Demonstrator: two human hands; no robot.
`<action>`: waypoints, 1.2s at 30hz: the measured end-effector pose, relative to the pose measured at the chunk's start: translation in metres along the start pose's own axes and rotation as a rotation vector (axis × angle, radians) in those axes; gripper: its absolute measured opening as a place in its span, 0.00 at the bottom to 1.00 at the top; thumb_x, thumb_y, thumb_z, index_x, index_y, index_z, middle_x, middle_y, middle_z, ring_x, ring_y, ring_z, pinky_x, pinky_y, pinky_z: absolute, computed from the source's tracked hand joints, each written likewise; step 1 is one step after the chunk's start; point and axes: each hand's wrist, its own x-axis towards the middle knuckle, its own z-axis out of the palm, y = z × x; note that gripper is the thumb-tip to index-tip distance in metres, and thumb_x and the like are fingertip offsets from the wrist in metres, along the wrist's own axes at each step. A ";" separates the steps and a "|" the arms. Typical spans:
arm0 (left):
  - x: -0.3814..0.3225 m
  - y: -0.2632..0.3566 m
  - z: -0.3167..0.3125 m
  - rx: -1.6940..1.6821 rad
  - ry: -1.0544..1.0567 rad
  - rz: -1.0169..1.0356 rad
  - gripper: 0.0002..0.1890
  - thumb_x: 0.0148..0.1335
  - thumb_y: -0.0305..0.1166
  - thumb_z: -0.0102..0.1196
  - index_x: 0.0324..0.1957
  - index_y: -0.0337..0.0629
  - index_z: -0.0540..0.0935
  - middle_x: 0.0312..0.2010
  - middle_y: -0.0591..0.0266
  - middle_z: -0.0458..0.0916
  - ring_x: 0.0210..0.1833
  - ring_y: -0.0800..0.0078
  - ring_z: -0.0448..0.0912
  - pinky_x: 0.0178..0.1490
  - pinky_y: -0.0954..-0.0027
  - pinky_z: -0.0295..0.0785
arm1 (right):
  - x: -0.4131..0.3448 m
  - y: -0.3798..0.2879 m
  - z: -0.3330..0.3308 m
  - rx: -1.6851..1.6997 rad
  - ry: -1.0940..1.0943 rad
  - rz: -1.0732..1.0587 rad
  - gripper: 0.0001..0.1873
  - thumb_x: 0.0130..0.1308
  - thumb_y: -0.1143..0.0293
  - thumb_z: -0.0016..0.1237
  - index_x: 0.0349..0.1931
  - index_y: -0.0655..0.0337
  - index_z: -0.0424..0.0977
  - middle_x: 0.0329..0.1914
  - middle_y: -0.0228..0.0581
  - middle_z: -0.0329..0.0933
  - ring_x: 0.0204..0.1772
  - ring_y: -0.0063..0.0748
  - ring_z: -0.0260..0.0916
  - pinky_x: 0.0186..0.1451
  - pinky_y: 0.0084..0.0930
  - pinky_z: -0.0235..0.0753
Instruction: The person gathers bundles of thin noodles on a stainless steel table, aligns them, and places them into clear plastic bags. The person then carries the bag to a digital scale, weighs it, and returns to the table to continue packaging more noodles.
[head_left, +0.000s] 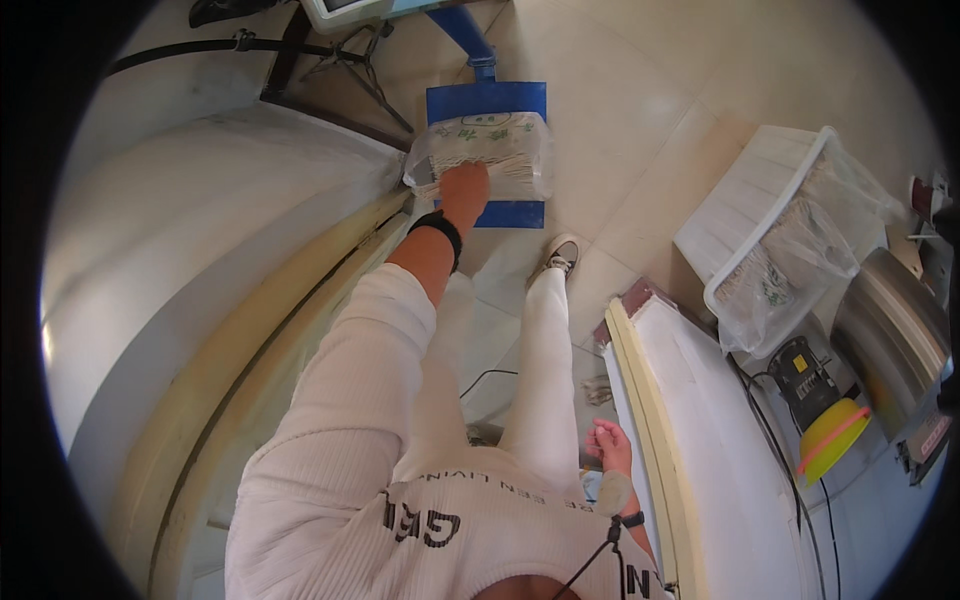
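My left hand (465, 189) reaches forward, curled down onto a clear plastic bag (517, 131) of thin pale strands (510, 166). Its fingertips are hidden, so whether they grip the bag or the strands is unclear. Green printing marks the bag. It lies on the blue plate (514, 215) of a platform scale, whose blue post (469, 37) rises at the far side. Beside my right thigh hangs my right hand (611, 448), holding nothing, fingers loosely bent and apart.
A white plastic crate (739, 180) with similar bags (806, 232) stands on the right. Near it are a black motor (806, 375), a yellow funnel-shaped part (832, 442) and a steel drum-shaped body (892, 330). A white partition (720, 420) runs on my right; a doorframe (247, 360) on my left.
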 end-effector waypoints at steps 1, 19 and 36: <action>0.008 0.003 0.008 -0.024 0.014 0.006 0.12 0.58 0.32 0.56 0.43 0.40 0.78 0.38 0.53 0.82 0.37 0.57 0.83 0.32 0.55 0.78 | 0.004 -0.001 0.003 0.010 -0.001 0.007 0.13 0.70 0.67 0.47 0.51 0.62 0.73 0.39 0.35 0.77 0.37 0.23 0.75 0.38 0.20 0.77; -0.013 -0.002 0.041 -0.452 0.487 0.261 0.15 0.61 0.27 0.49 0.51 0.40 0.74 0.44 0.54 0.76 0.46 0.53 0.75 0.50 0.57 0.71 | 0.027 -0.027 0.008 -0.022 0.025 0.020 0.12 0.70 0.68 0.47 0.49 0.61 0.74 0.37 0.34 0.78 0.38 0.22 0.75 0.38 0.19 0.77; -0.163 -0.034 -0.025 -0.911 0.464 -0.365 0.21 0.53 0.37 0.66 0.49 0.45 0.79 0.46 0.54 0.79 0.49 0.55 0.77 0.49 0.59 0.72 | 0.160 -0.230 0.175 -0.426 -0.019 -0.798 0.25 0.56 0.60 0.64 0.49 0.64 0.74 0.41 0.38 0.77 0.48 0.34 0.75 0.52 0.29 0.75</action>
